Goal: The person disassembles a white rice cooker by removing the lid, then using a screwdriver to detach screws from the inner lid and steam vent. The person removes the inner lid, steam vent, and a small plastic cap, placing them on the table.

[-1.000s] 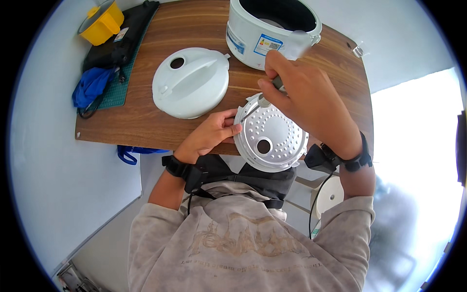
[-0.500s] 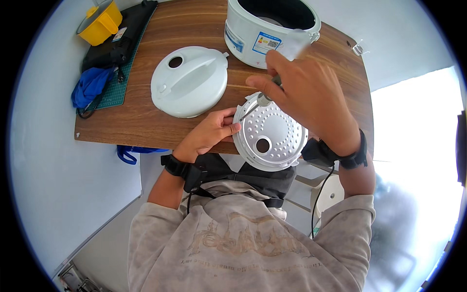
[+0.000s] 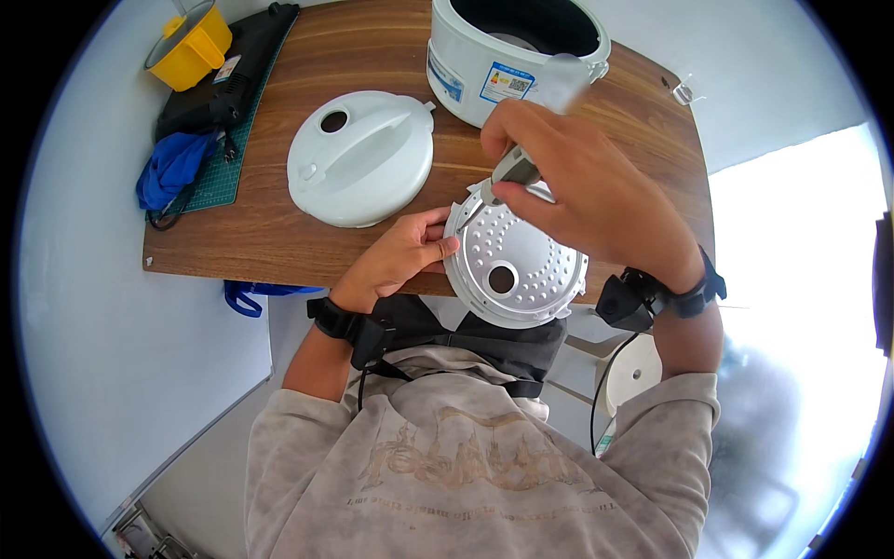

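A round silver metal inner lid plate (image 3: pixel 521 240), dimpled and with one round hole, overhangs the table's front edge. My left hand (image 3: pixel 399 256) pinches its left rim between thumb and fingers. Above the plate, my right hand (image 3: pixel 559 182) is closed around the grey handle of a screwdriver (image 3: pixel 511 174). The screwdriver's shaft slants down to the left, and its tip meets the plate's upper left rim close to my left fingers. Whether a screw sits under the tip is too small to tell. A white domed outer lid (image 3: pixel 361 158) with a round hole lies left of the plate.
Behind my right hand stands a white rice cooker body (image 3: pixel 466 79) with a dark inside. At the far left are a yellow pot (image 3: pixel 191 51), a black appliance (image 3: pixel 200 107), a blue cloth (image 3: pixel 175 166) and a green cutting mat (image 3: pixel 220 182). A white stool (image 3: pixel 635 374) is below the table.
My right hand has turned about the screwdriver, exposing more of its handle, while the tip remains on the rim. The left hand and the plate have barely moved.
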Motion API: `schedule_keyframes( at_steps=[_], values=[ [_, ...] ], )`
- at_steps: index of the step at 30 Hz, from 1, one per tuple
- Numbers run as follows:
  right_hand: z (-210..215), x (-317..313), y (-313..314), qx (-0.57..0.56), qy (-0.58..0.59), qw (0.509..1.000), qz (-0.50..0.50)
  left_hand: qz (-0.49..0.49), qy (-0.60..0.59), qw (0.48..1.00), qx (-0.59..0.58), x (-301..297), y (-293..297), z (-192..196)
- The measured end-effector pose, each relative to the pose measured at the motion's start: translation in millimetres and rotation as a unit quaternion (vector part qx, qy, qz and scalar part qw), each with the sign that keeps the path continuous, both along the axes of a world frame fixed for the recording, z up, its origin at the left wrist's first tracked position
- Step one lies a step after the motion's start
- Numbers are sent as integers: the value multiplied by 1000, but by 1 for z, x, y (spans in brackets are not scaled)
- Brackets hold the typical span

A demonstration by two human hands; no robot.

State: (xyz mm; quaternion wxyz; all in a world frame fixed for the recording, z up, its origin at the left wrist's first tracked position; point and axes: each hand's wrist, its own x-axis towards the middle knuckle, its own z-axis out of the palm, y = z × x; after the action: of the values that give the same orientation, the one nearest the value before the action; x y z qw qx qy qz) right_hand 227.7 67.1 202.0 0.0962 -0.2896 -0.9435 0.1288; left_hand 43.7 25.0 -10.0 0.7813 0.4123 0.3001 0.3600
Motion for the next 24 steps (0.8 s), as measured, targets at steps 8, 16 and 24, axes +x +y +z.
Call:
schedule_keyframes(
  at_steps=[8, 16, 24],
  values=[
    [-5, -13, -12, 131, -97, 978, -129, 13, -16, 1000, 19, 1, 0, -7],
    [-10, -4, -9, 75, 42, 996, -30, 8, -10, 1000, 8, 0, 0, -4],
    [-6, 2, -10, -6, 75, 997, 16, 13, -4, 1000, 1, -1, -1, 0]
  ],
)
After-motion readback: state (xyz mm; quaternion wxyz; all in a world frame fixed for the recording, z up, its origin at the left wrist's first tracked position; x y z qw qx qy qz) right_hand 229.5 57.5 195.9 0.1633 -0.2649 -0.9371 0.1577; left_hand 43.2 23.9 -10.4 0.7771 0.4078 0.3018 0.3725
